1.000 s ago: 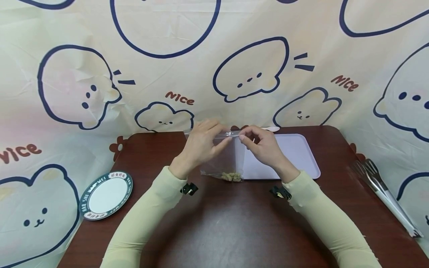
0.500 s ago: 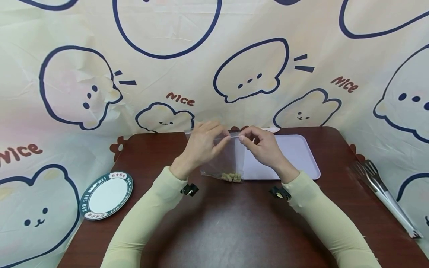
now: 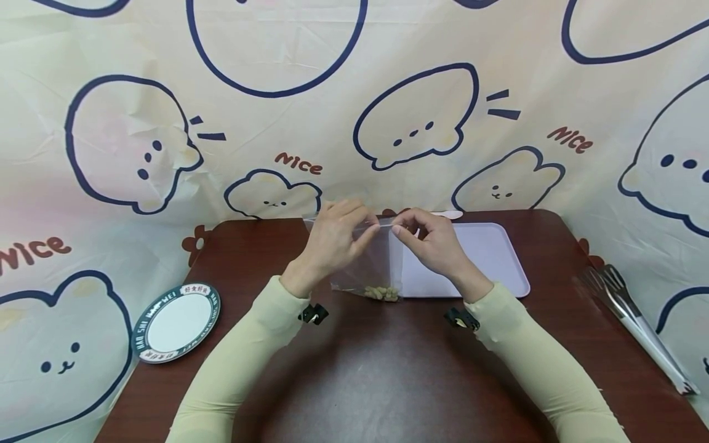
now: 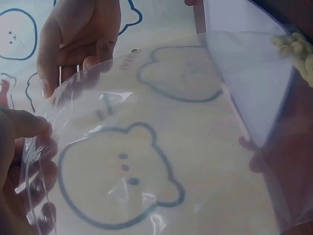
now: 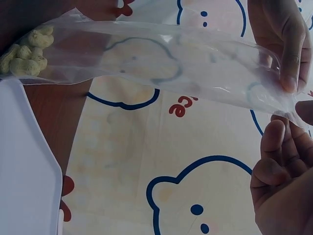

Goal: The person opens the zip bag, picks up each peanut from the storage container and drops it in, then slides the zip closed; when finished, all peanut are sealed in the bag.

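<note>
A clear plastic bag (image 3: 371,261) hangs upright over the table, with several unshelled peanuts (image 3: 382,293) gathered in its lower right corner. My left hand (image 3: 336,237) pinches the bag's top edge between thumb and fingers. Close beside it, my right hand (image 3: 434,243) pinches the same edge with thumb and index finger. In the left wrist view the bag (image 4: 146,161) spreads out from the left fingers, its top edge folded over them. The right wrist view has the bag stretched sideways, peanuts (image 5: 29,55) at the far end and the right hand (image 5: 288,181) at the edge.
A pale lilac tray (image 3: 490,261) lies behind the right hand, with a white spoon-like end (image 3: 451,215) at its back. On the left is a green-rimmed plate (image 3: 177,323). Metal tongs (image 3: 637,326) lie along the right table edge. A printed cloth (image 3: 266,129) surrounds the table.
My right fingertips have shifted slightly left along the bag's top edge, nearer the left thumb. The left hand and the peanuts stay nearly where they were.
</note>
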